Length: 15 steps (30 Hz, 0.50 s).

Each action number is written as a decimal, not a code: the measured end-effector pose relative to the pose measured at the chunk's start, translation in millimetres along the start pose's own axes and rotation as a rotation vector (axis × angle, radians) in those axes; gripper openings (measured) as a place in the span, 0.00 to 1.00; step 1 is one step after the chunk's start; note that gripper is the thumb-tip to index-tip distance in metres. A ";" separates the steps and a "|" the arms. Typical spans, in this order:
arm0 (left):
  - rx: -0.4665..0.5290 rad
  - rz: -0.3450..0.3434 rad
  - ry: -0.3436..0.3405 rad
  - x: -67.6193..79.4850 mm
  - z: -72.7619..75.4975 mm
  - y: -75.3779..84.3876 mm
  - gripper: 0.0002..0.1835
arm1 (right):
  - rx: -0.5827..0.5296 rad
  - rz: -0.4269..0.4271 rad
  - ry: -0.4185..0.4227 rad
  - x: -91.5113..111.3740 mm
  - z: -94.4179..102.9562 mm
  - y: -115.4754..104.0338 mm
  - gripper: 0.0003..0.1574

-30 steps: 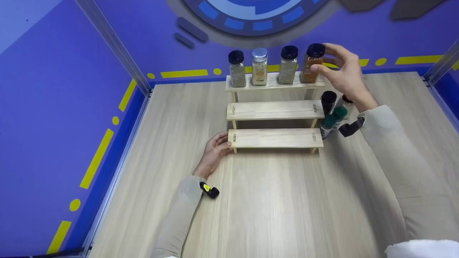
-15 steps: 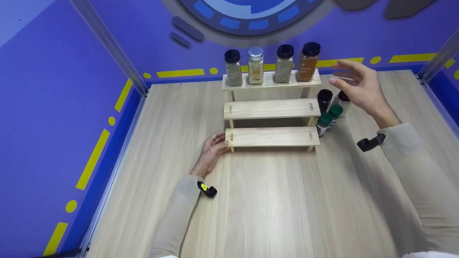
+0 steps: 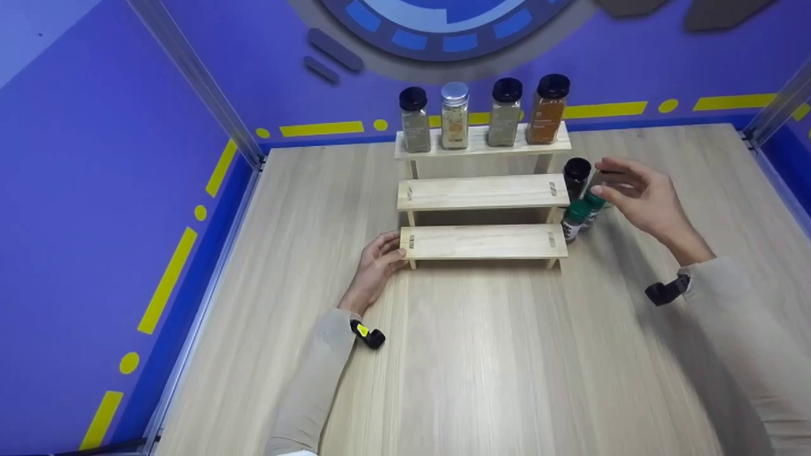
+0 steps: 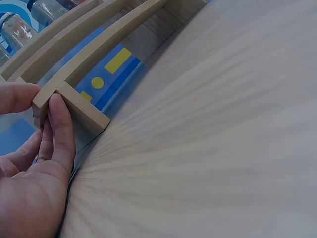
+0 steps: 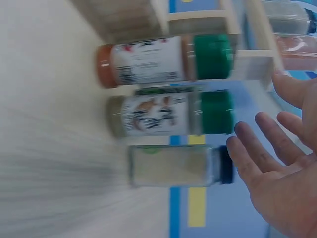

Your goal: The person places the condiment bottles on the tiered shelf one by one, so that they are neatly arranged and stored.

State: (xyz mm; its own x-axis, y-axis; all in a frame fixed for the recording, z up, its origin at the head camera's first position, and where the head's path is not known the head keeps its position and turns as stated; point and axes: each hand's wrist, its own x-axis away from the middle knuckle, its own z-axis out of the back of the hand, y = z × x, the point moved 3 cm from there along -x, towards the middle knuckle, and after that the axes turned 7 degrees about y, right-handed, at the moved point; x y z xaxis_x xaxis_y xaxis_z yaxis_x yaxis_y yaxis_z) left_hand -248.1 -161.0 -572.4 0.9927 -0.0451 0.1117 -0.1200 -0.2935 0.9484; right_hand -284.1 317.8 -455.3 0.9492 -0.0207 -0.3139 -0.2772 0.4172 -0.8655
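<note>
My left hand [image 3: 374, 272] pinches the left end of the lowest step of a three-tier wooden rack [image 3: 485, 242]; in the left wrist view, the thumb is on the outer edge and fingers [image 4: 62, 131] reach beneath. My right hand [image 3: 649, 199] holds nothing, its fingers spread and loosely bent above the spice jars standing right of the rack. Those are a green-capped jar [image 5: 148, 60] with orange contents, a second green-capped jar [image 5: 156, 115], a black-capped jar [image 5: 171, 166] of pale powder, and a dark jar [image 3: 576, 177]. In the head view the hand partly hides them.
Along the top tier stand a black-capped jar [image 3: 415, 123], a silver-capped jar [image 3: 455, 120], a grey-green jar [image 3: 505, 117] and an orange-brown jar [image 3: 548, 117]. The middle step [image 3: 481, 192] is bare. Blue walls [image 3: 171, 209] border the wooden table [image 3: 481, 354].
My right hand has let go of the orange-brown jar on the top tier, drawn away to the right, then come down over the jars beside the rack. The left hand keeps its hold.
</note>
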 end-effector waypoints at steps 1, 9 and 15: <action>0.002 0.000 0.002 -0.1 -0.1 0.0 0.28 | 0.009 -0.001 -0.003 2.5 -0.8 4.0 0.34; -0.001 0.003 0.015 -0.3 -0.4 -0.2 0.28 | 0.079 -0.059 -0.014 15.6 -8.7 33.2 0.34; -0.003 0.001 0.009 0.1 -0.3 -0.1 0.28 | 0.041 -0.068 -0.020 21.4 -15.1 52.6 0.37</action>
State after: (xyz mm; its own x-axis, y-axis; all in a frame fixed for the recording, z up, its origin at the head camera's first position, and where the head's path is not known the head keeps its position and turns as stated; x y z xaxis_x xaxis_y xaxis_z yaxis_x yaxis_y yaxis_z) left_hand -247.9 -160.6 -572.4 0.9927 -0.0363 0.1150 -0.1206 -0.2903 0.9493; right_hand -280.6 325.6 -513.4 0.9686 -0.0322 -0.2466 -0.2059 0.4526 -0.8676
